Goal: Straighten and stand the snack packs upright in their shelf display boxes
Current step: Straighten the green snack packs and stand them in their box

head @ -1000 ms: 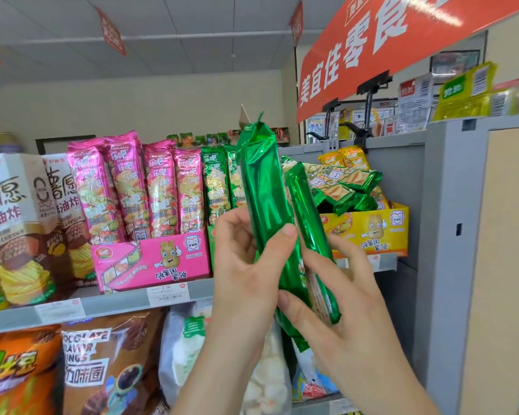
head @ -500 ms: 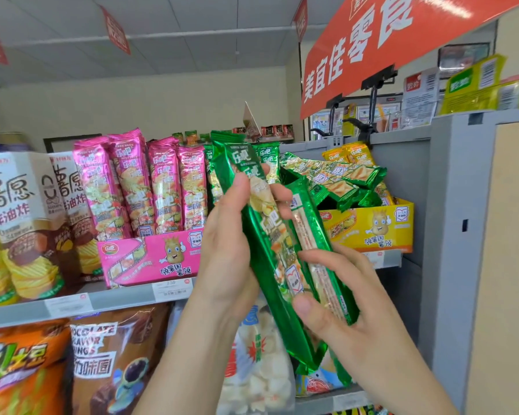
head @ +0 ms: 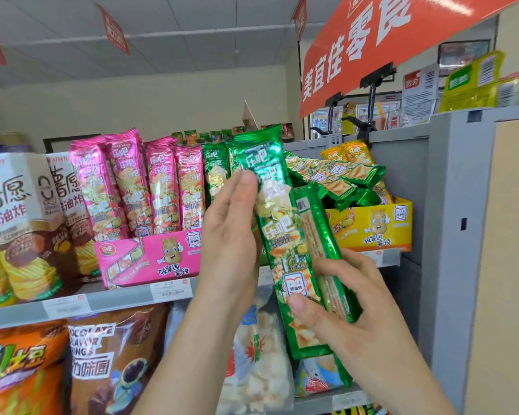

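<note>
Head view, left hand (head: 231, 235) pinching green packs (head: 282, 235), right hand (head: 351, 319) gripping them lower down.

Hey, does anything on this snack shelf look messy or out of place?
Yes. Several green packs lie sideways in a heap across the yellow display box, while the pink packs stand upright in their pink box.
</note>
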Action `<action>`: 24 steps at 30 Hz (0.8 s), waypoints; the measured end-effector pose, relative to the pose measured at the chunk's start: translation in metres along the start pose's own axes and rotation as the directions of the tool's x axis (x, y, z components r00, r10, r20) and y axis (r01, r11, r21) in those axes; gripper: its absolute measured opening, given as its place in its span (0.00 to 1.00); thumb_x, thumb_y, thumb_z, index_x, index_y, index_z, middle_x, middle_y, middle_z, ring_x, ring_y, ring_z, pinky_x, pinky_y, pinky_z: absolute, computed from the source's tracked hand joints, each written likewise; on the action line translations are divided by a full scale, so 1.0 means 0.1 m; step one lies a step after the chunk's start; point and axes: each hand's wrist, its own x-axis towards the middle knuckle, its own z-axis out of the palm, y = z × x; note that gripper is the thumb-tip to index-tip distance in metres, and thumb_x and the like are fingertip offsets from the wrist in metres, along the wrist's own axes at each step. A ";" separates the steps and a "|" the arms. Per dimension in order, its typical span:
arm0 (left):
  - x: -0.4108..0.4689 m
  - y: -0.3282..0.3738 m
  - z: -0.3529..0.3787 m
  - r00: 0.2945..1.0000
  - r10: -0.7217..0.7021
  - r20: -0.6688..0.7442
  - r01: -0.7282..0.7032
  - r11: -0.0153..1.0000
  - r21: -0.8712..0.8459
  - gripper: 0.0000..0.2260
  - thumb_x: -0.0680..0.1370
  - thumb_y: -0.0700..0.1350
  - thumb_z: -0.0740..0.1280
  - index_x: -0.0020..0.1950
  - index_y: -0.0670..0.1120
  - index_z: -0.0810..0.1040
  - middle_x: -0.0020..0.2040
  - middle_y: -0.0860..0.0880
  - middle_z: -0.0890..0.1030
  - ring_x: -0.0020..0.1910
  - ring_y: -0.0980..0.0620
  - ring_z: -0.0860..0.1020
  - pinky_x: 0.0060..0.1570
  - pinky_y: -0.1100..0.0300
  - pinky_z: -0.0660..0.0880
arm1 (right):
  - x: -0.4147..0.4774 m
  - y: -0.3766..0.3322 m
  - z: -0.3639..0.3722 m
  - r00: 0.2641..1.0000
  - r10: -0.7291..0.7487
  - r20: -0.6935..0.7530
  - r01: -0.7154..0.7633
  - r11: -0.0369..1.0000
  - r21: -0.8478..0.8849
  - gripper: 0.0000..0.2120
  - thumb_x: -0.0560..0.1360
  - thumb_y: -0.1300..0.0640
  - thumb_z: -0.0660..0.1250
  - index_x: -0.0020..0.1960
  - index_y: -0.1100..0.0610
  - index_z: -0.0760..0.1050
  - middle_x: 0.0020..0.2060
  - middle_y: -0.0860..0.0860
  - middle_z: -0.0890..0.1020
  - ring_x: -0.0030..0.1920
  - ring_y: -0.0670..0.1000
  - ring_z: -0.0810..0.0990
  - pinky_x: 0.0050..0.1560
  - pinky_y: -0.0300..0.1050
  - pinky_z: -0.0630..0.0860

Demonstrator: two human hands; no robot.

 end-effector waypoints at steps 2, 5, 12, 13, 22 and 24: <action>0.02 0.05 0.00 0.999 0.000 0.034 -0.001 1.000 0.017 0.37 0.68 0.61 0.71 0.71 0.41 0.71 0.67 0.42 0.76 0.68 0.44 0.74 0.70 0.40 0.65 | 0.00 0.03 -0.01 0.999 -0.046 -0.016 0.045 0.996 -0.075 0.19 0.59 0.33 0.71 0.49 0.33 0.76 0.58 0.31 0.67 0.65 0.32 0.66 0.57 0.24 0.65; 0.05 0.09 0.02 0.999 0.023 0.036 -0.025 0.998 0.054 0.40 0.68 0.59 0.72 0.74 0.43 0.65 0.70 0.43 0.74 0.68 0.45 0.73 0.70 0.40 0.65 | -0.01 0.08 -0.05 0.997 -0.082 -0.014 0.079 0.985 -0.152 0.20 0.60 0.33 0.70 0.50 0.34 0.75 0.60 0.30 0.64 0.65 0.31 0.64 0.58 0.41 0.74; 0.01 0.04 0.12 0.994 0.066 0.082 -0.074 0.993 0.097 0.28 0.74 0.51 0.68 0.70 0.40 0.68 0.52 0.47 0.80 0.53 0.48 0.76 0.64 0.39 0.69 | 0.22 0.02 -0.27 0.971 -0.236 0.041 0.239 0.952 -0.193 0.17 0.65 0.32 0.69 0.50 0.39 0.76 0.62 0.41 0.68 0.64 0.29 0.64 0.56 0.17 0.57; 0.00 0.02 0.15 0.993 0.071 0.090 -0.080 0.992 0.093 0.25 0.74 0.50 0.67 0.68 0.41 0.69 0.50 0.47 0.80 0.51 0.47 0.76 0.60 0.41 0.71 | 0.27 0.00 -0.30 0.966 -0.253 0.048 0.258 0.946 -0.196 0.17 0.65 0.33 0.70 0.49 0.39 0.75 0.61 0.44 0.68 0.63 0.27 0.63 0.56 0.17 0.56; 0.13 0.17 0.29 0.910 0.205 0.360 -0.309 0.914 0.261 0.04 0.77 0.42 0.67 0.50 0.48 0.75 0.44 0.52 0.83 0.42 0.52 0.78 0.42 0.56 0.76 | 0.60 -0.01 -0.47 0.980 -0.165 0.110 0.167 0.986 -0.013 0.17 0.61 0.42 0.74 0.48 0.36 0.75 0.57 0.39 0.72 0.62 0.30 0.68 0.58 0.21 0.60; 0.23 0.24 0.31 0.896 0.235 0.376 -0.363 0.875 0.320 0.07 0.76 0.43 0.70 0.50 0.49 0.73 0.45 0.51 0.83 0.41 0.52 0.78 0.40 0.57 0.76 | 0.66 -0.02 -0.50 0.979 -0.156 0.135 0.153 0.988 0.029 0.17 0.62 0.41 0.74 0.50 0.39 0.77 0.57 0.43 0.74 0.63 0.40 0.72 0.64 0.33 0.65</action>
